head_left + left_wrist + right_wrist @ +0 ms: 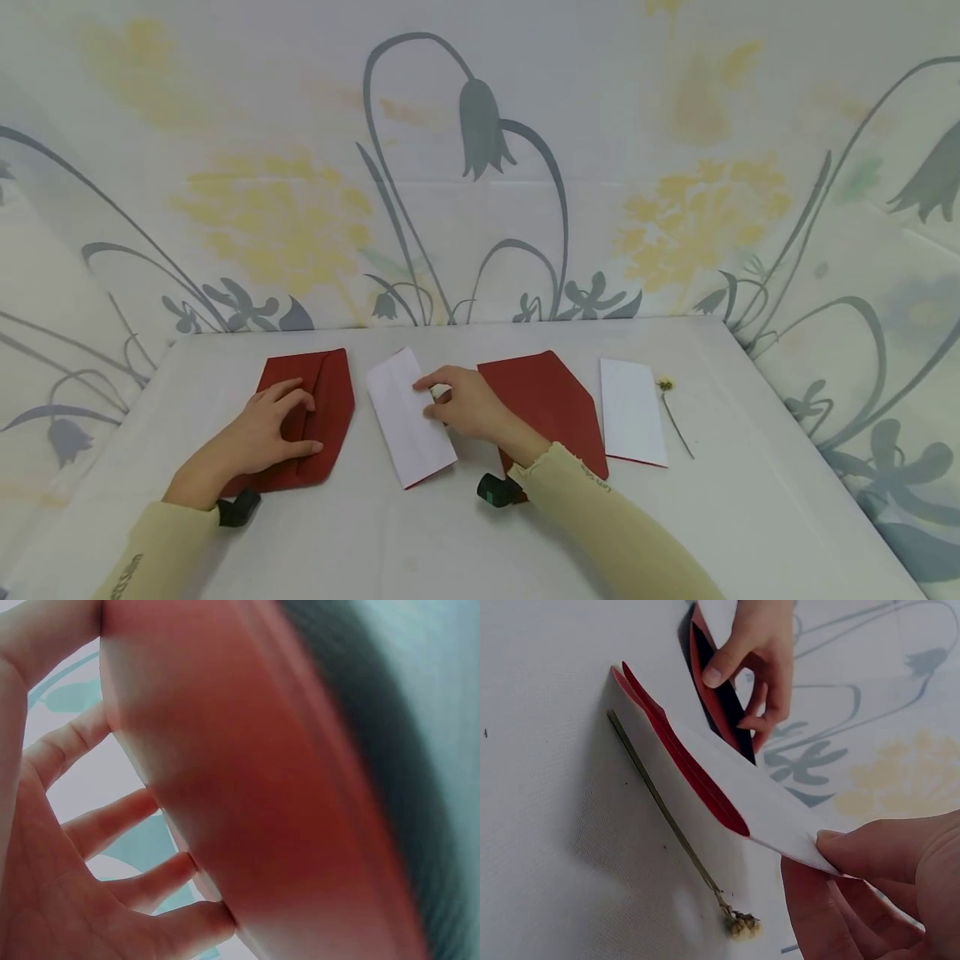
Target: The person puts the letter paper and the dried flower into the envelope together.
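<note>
My left hand [262,429] rests over a red envelope [337,417] at the left, its fingers spread and bent. In the left wrist view the fingertips touch the envelope's red surface [247,772]. With thumb and fingers my right hand [480,404] pinches the edge of a white folded card [405,425]. In the right wrist view, the card [735,772] stands partly open, its red inside showing. Beside it lies a dried flower [660,791] with a green stem and a small pale head, mostly hidden in the head view.
A second red envelope [536,387] lies under and beyond my right wrist. Farther right are another white folded card [633,412] and a dried yellow flower [675,412]. Everything lies on a white tablecloth [420,550], with a flower-patterned cloth [285,225] behind.
</note>
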`<action>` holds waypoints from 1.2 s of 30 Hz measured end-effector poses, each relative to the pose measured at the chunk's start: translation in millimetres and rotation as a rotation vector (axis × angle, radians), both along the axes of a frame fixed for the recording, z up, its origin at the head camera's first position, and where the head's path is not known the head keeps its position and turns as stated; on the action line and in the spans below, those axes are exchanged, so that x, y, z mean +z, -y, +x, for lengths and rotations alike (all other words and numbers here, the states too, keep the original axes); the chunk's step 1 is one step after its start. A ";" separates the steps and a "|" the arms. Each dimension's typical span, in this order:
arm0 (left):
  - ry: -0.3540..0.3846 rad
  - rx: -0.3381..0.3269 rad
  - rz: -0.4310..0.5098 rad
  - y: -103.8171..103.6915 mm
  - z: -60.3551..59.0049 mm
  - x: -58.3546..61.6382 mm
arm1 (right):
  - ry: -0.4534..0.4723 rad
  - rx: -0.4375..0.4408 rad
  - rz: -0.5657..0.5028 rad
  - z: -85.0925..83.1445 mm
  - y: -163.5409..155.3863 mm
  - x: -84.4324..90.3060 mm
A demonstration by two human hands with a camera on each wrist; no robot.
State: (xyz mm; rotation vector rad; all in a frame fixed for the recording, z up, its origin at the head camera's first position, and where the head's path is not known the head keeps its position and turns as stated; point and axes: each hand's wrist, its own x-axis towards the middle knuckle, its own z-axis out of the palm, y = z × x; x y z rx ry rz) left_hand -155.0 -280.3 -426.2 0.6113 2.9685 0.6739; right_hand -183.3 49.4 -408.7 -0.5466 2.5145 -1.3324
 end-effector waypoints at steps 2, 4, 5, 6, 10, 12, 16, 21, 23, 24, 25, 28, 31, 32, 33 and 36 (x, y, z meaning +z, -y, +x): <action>0.006 0.001 -0.001 -1.3 0.2 0.6 | -0.018 0.000 -0.017 -0.5 0.6 -0.3; 0.009 0.002 0.001 -2.3 0.3 0.7 | -0.035 -0.001 -0.028 -0.9 1.0 -0.8; 0.011 0.003 0.000 -2.8 0.5 1.0 | -0.042 -0.001 -0.038 -1.3 1.1 -1.1; 0.013 0.005 0.000 -3.1 0.4 0.9 | -0.048 -0.002 -0.045 -1.5 1.2 -1.5; 0.019 0.011 -0.001 -3.4 0.2 1.1 | -0.049 -0.006 -0.083 -2.3 1.6 -2.6; 0.018 0.013 -0.001 -2.9 -0.1 0.6 | -0.045 -0.009 -0.095 -2.4 2.3 -3.2; 0.021 0.018 0.000 -2.2 0.3 0.2 | -0.037 -0.030 -0.106 -2.1 3.7 -3.9; 0.028 0.026 -0.003 -2.0 1.6 -0.1 | -0.013 -0.083 -0.150 -2.9 6.5 -5.4; 0.024 0.027 -0.006 -2.6 1.7 0.2 | 0.001 -0.117 -0.168 -4.0 8.4 -6.4; 0.023 0.026 -0.006 -3.1 1.6 0.5 | 0.007 -0.132 -0.178 -4.6 9.4 -7.0; 0.021 0.027 -0.006 -3.6 1.4 0.8 | 0.010 -0.145 -0.186 -5.3 10.5 -7.6; 0.016 0.026 -0.006 -4.7 0.3 2.0 | 0.005 -0.185 -0.201 -7.0 14.2 -9.6; 0.022 0.035 -0.007 -4.1 -0.4 2.3 | -0.023 -0.206 -0.217 -8.2 19.8 -12.3; 0.024 0.038 -0.009 -3.6 -0.5 2.4 | -0.027 -0.213 -0.226 -8.2 22.2 -13.1; 0.027 0.039 -0.011 -3.0 -0.7 2.2 | -0.030 -0.219 -0.232 -8.2 25.0 -13.8; 0.031 0.042 -0.013 -0.6 -1.1 1.0 | -0.036 -0.229 -0.237 -8.4 34.7 -16.5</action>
